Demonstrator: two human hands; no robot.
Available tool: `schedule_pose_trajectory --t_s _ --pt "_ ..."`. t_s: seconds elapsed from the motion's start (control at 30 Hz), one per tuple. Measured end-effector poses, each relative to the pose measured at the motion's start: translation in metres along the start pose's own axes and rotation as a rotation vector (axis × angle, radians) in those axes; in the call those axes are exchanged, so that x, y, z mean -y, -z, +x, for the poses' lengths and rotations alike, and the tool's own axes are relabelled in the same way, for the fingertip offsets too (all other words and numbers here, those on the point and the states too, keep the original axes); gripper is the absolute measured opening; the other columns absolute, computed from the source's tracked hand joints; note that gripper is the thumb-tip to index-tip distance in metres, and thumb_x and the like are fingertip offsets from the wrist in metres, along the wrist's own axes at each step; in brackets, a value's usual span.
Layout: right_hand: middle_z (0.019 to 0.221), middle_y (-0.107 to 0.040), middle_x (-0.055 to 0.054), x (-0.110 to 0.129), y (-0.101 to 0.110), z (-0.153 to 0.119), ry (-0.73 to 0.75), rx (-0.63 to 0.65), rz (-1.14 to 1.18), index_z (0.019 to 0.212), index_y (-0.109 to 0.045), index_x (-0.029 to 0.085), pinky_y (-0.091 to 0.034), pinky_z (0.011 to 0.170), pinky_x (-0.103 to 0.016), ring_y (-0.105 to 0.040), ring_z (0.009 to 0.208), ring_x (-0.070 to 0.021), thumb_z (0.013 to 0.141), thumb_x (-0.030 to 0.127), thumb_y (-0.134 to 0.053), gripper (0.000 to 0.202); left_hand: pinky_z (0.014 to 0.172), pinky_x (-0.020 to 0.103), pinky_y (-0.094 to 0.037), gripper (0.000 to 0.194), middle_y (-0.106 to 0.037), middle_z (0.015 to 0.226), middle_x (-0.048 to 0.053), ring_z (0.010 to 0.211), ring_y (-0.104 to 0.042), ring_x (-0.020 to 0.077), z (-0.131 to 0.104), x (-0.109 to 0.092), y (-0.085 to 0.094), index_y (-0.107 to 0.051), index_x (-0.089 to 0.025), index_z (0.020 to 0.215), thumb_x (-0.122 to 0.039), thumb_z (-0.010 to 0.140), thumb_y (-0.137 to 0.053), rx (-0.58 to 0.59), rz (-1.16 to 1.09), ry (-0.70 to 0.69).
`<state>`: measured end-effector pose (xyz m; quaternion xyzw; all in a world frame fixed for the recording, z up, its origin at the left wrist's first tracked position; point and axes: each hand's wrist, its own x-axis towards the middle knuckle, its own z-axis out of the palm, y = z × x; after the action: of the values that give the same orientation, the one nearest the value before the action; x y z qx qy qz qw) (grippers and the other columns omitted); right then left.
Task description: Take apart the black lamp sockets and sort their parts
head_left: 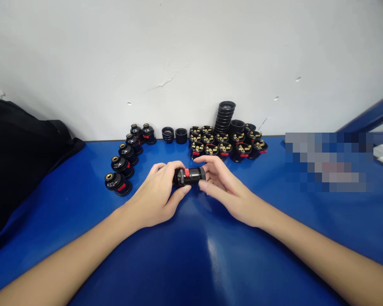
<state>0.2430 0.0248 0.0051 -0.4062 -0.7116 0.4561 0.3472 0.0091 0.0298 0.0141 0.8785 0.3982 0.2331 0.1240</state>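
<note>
A black lamp holder (191, 176) with a red switch lies sideways between my hands, above the blue table. My left hand (159, 191) is closed round its left end, the thumb along the lower side. At the other end sits a black ring (202, 173). My right hand (225, 185) has its fingers and thumb curled about that ring; its fingertips are partly hidden behind it. Beyond my hands stand several open lamp holder shells (225, 148) with brass contacts and red switches. To the left, several closed lamp holders (118, 182) stand in a slanting line.
A stack of black threaded rings (225, 117) rises by the white wall (191, 63). Two loose rings (181, 135) stand left of it. Black cloth (22, 161) covers the table's (166, 263) left side. A blue bar (367, 112) and a blurred-out patch (328, 163) are at right.
</note>
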Motion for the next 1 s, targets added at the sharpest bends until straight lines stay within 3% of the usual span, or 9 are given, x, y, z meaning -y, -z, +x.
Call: schedule_pose_trajectory --t_s 0.07,0.23,0.37,0.53,0.7,0.83,1.0 --pt "0.114 -0.062 -0.006 -0.0002 -0.0002 0.0001 0.027 0.016 -0.007 0.143 -0.046 0.027 -0.055 0.083 -0.036 -0.061 0.091 -0.0195 0.105 0.045 -0.061 0.045 0.095 0.049 -0.052 0.024 -0.071 0.117 0.01 0.102 -0.069 0.029 0.0 0.0001 0.0004 -0.045 -0.022 0.128 -0.03 0.106 -0.052 0.0 0.003 0.005" --pt "0.09 -0.061 -0.001 0.0006 -0.0002 -0.0003 -0.017 0.008 -0.032 0.125 -0.059 0.026 -0.052 0.078 -0.035 -0.059 0.082 -0.0189 0.112 0.051 -0.047 0.031 0.097 0.048 -0.051 0.023 -0.071 0.118 0.01 0.102 -0.069 0.0282 -0.0006 0.0006 0.0005 -0.045 -0.022 0.127 -0.029 0.106 -0.052 0.008 0.007 -0.004" --pt "0.108 -0.063 -0.004 0.0013 0.0001 -0.0006 0.057 0.011 -0.025 0.14 -0.049 0.027 -0.056 0.08 -0.035 -0.061 0.086 -0.0179 0.104 0.04 -0.064 0.041 0.097 0.048 -0.05 0.025 -0.071 0.115 0.01 0.1 -0.068 0.0281 -0.0008 0.001 0.0003 -0.045 -0.02 0.129 -0.03 0.107 -0.051 -0.001 0.015 0.004" --pt "0.093 -0.067 -0.003 -0.0035 -0.0016 0.0004 0.01 -0.043 -0.002 0.126 -0.061 0.025 -0.058 0.077 -0.035 -0.067 0.085 -0.0194 0.111 0.051 -0.05 0.032 0.098 0.048 -0.05 0.023 -0.071 0.116 0.01 0.101 -0.069 0.0281 -0.0002 0.0007 0.0009 -0.046 -0.021 0.127 -0.03 0.107 -0.051 0.007 0.007 0.0" --pt "0.128 -0.067 -0.01 -0.0058 -0.0051 0.0009 0.123 -0.118 0.115 0.134 -0.057 0.026 -0.064 0.093 -0.039 -0.074 0.104 -0.0215 0.098 0.038 -0.074 0.042 0.099 0.049 -0.05 0.024 -0.072 0.118 0.011 0.106 -0.068 0.0299 0.0006 0.0002 0.0014 -0.047 -0.022 0.128 -0.032 0.107 -0.051 -0.006 0.014 0.024" --pt "0.108 -0.076 -0.007 -0.0063 -0.0054 0.0034 0.072 -0.152 0.168 0.123 -0.067 0.024 -0.068 0.089 -0.041 -0.077 0.09 -0.0215 0.096 0.04 -0.078 0.033 0.102 0.05 -0.049 0.024 -0.072 0.118 0.011 0.106 -0.068 0.0298 0.0003 -0.0001 0.0013 -0.048 -0.021 0.128 -0.031 0.106 -0.051 -0.006 0.023 0.016" --pt "0.134 -0.069 -0.01 -0.0081 -0.0052 0.005 0.244 -0.177 0.191 0.125 -0.069 0.025 -0.064 0.107 -0.042 -0.071 0.127 -0.0256 0.092 0.028 -0.084 0.037 0.103 0.051 -0.049 0.024 -0.071 0.116 0.011 0.104 -0.067 0.0295 0.0001 0.0003 0.0019 -0.047 -0.02 0.128 -0.032 0.107 -0.05 -0.019 0.032 0.01"
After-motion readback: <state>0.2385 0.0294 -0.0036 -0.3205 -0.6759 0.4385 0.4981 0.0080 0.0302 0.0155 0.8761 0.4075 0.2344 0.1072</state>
